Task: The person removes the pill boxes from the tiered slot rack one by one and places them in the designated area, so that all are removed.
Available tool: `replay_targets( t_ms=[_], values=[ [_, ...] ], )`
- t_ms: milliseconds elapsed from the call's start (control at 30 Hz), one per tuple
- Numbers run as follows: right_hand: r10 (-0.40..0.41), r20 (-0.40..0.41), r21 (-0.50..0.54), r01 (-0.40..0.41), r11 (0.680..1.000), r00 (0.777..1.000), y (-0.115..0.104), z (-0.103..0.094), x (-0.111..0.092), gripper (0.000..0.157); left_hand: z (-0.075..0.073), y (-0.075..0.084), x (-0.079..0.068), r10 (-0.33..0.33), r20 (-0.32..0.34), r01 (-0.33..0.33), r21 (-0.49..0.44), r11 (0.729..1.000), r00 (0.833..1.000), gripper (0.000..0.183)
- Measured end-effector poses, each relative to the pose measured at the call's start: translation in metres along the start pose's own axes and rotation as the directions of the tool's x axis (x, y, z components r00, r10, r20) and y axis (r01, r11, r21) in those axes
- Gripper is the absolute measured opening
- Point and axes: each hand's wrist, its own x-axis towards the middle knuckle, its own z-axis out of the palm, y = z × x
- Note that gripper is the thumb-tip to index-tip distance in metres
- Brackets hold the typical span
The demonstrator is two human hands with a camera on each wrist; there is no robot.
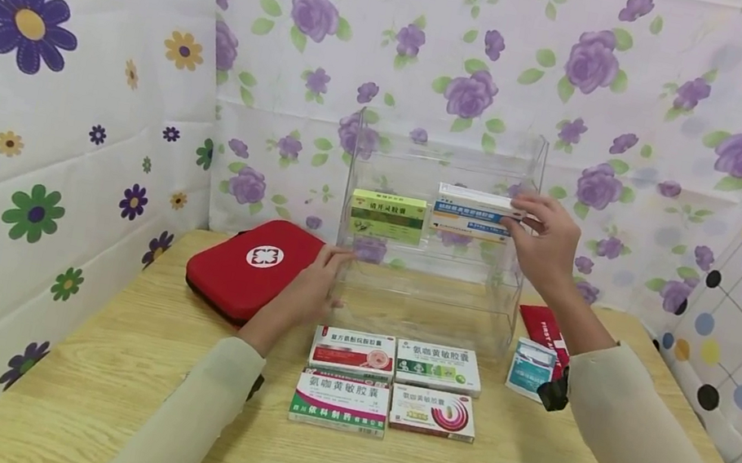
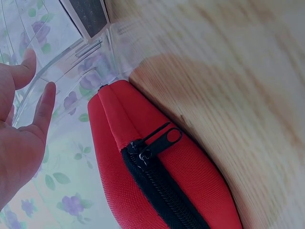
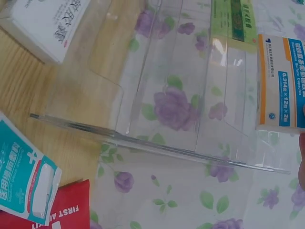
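In the head view, my right hand [image 1: 544, 241] pinches the right end of a white, blue and orange medicine box [image 1: 467, 214]. It holds the box upright at the upper part of a clear plastic tiered rack [image 1: 420, 331]. The printed front of this medicine box [image 3: 283, 83] shows in the right wrist view, with a bit of my hand at the edge. Left of it, a yellow-green medicine box [image 1: 387, 218] stands in the rack. My left hand [image 1: 308, 291] is at the rack's left side panel, its fingers [image 2: 45, 107] extended and spread.
A red zip case [image 1: 246, 263] lies left of the rack. Several medicine boxes lie in front, among them a green-and-white box [image 1: 438, 366] and a pink-and-green box [image 1: 339, 404]. To the right are a red first aid pouch [image 1: 543, 328] and a teal packet [image 1: 531, 367].
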Motion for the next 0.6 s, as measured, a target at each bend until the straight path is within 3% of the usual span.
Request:
replay_targets(
  t_ms=[367, 600],
  values=[
    [0.030, 0.077, 0.044, -0.034, 0.998, 0.997, -0.012, -0.009, -0.030, 0.028, 0.000, 0.000, 0.000, -0.002, 0.000, 0.002, 0.000, 1.000, 1.000, 0.090],
    [-0.007, 0.116, 0.071, -0.001, 0.997, 0.993, -0.016, -0.009, -0.051, 0.028, 0.001, 0.002, 0.001, -0.010, 0.004, 0.010, -0.005, 1.000, 1.000, 0.091]
  ],
)
